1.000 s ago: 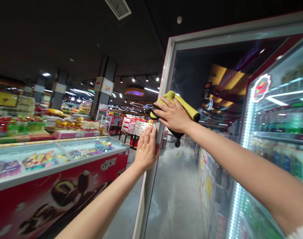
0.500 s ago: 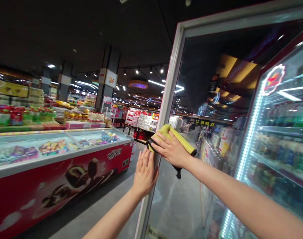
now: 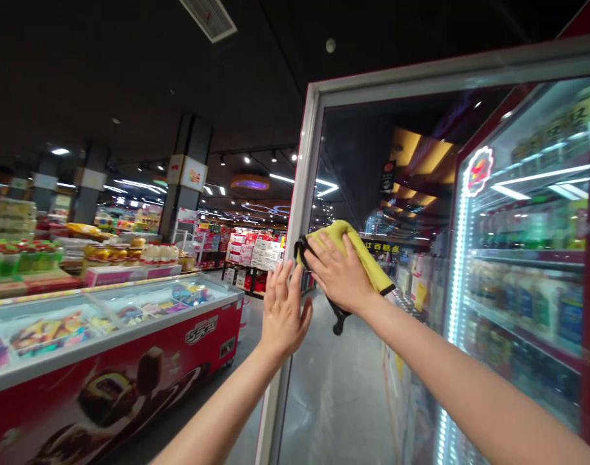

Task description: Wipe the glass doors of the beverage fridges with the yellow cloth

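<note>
Currently, right hand (image 3: pixel 337 271): fingers lie flat, slightly parted, over the yellow black-edged cloth (image 3: pixel 367 258).
Cloth: against the glass door (image 3: pixel 338 394), overlapping its frame (image 3: pixel 302 168).
Left hand (image 3: pixel 284 313): fingers extended, holding nothing, at the frame.
Ice-cream chest freezer (image 3: pixel 108 355): left of the door.

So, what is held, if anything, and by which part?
The yellow cloth, by its middle, under the right hand; the left hand shows no clear hold.

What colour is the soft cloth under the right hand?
The soft fabric cloth is yellow with black edging; it shows best in the current head view.
</note>
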### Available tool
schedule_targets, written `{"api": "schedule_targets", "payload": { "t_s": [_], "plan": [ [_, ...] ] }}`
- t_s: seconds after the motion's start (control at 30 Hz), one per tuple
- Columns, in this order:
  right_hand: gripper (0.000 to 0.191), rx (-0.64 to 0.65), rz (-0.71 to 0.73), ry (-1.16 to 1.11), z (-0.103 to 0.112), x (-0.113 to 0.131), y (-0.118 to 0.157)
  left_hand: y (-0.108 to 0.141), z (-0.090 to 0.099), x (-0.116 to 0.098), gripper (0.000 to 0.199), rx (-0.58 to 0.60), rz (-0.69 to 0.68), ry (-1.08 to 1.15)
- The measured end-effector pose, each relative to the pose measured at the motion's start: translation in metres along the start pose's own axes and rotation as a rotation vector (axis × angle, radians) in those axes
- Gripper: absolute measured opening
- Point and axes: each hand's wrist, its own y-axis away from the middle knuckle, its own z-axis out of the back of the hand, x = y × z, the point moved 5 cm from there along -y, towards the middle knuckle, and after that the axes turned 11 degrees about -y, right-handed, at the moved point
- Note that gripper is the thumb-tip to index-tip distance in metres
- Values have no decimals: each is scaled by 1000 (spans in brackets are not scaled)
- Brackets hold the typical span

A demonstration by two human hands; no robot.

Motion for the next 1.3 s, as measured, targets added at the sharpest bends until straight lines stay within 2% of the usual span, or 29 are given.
{"api": "schedule_targets", "payload": {
  "t_s": [0.07,0.1,0.2,0.27,0.33,0.43,0.53,0.6,0.67,0.73,0.8,0.87,0.93,1.0,1.1,1.17,1.23,1.3],
  "plan": [
    [48,41,47,-6,9,-8,9,-1,-5,0,75,16,-11,17],
    [49,26,19,-7,16,-18,7,-2,-8,0,75,23,-12,25],
    [51,-129,-195,16,36,-48,-24,-15,-13,-3,71,26,14,49],
    [51,-183,-289,35,37,-55,-47,-27,-15,-7,69,13,46,61],
    [52,-112,-247,49,27,-49,-57,-38,-16,-10,69,0,64,72],
    [52,49,-66,48,20,-37,-40,-46,-14,-8,69,-21,50,76],
    [51,115,56,31,37,-50,-14,-49,-11,-3,66,-53,0,55],
    [50,23,-37,42,56,-71,-12,-55,-11,-3,64,-60,-34,44],
    [50,-116,-204,72,70,-87,-20,-65,-12,-7,63,-58,-48,45],
    [51,-172,-286,100,68,-86,-25,-76,-13,-13,63,-70,-44,63],
    [52,-100,-211,108,55,-70,-20,-85,-13,-19,65,-85,-37,91],
    [52,22,-64,100,45,-56,-3,-88,-13,-23,66,-90,-37,115],
    [52,96,18,101,48,-56,18,-88,-14,-25,66,-82,-50,133],
    [52,71,-41,134,64,-75,28,-87,-16,-28,64,-74,-66,152],
    [54,-96,-305,220,94,-111,22,-91,-22,-39,64,-64,-87,172],
    [56,-130,-386,244,100,-119,18,-98,-25,-49,66,-57,-99,185],
    [58,-57,-321,232,95,-114,23,-105,-28,-59,68,-50,-102,208],
    [58,74,-171,198,92,-106,43,-111,-29,-67,68,-48,-104,233]
  ]
}}
